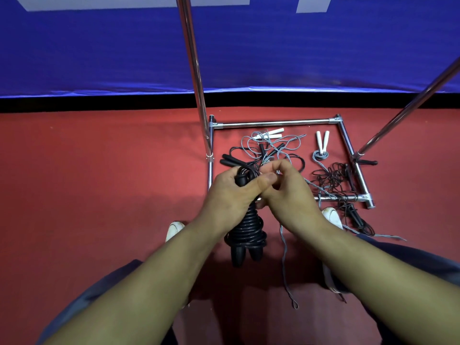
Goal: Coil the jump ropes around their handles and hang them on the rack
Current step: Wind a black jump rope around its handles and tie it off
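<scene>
Right now the left hand [234, 192] grips a black jump rope [245, 230], its fingers curled round the upper end of the paired handles, with the cord coiled tightly about them just below the fist and the two handle ends hanging beneath; the right hand [286, 192] sits touching the left, its fingertips pinched together at the top of that bundle, though what exactly they pinch is too small to tell; a grey cord [283, 255] dangles below the right wrist and ends in a small loop; beyond both hands, on the red floor [99, 183], lies the chrome rack base [273, 124], and inside it a tangle of loose ropes [271, 150] in black and grey; further out and to the right of the hands rests a white-handled rope [322, 143] with its grey cord partly wound; two chrome rack poles [196, 70] rise from the base, one beyond the left hand and one to the right of the right hand; white shoes [331, 216] show just beneath the forearms.
</scene>
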Motion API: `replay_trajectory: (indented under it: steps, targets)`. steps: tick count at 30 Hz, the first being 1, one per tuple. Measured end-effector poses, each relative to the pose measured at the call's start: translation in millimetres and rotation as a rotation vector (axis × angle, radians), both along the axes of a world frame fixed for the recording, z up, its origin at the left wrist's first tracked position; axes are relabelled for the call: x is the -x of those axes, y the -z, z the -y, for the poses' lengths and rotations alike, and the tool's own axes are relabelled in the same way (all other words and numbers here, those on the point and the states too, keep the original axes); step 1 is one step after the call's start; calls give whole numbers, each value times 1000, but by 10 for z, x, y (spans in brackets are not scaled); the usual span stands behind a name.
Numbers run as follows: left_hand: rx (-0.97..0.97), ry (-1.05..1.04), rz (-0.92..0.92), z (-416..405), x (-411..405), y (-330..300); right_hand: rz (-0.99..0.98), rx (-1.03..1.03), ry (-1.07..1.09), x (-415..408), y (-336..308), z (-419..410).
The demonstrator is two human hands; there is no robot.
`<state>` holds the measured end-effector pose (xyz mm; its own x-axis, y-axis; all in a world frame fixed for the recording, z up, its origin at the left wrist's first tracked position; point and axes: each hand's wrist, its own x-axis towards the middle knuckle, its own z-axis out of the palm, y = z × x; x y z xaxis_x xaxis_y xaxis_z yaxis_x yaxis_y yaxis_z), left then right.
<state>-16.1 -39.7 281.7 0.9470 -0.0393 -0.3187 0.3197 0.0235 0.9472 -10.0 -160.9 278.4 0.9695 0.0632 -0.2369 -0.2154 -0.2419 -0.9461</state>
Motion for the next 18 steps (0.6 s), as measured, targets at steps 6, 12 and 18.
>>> replay_trajectory:
  steps: [6,12,18]
  targets:
    - [-151,-27,40,-71,-33,9,-87,-324,55,-15,-46,-36]
    - [-574,-90,60,-112,-24,26,178,3,-65,-65,-111,49]
    - [-678,-64,128,-70,-10,23,170,227,-115,-38,-26,-15]
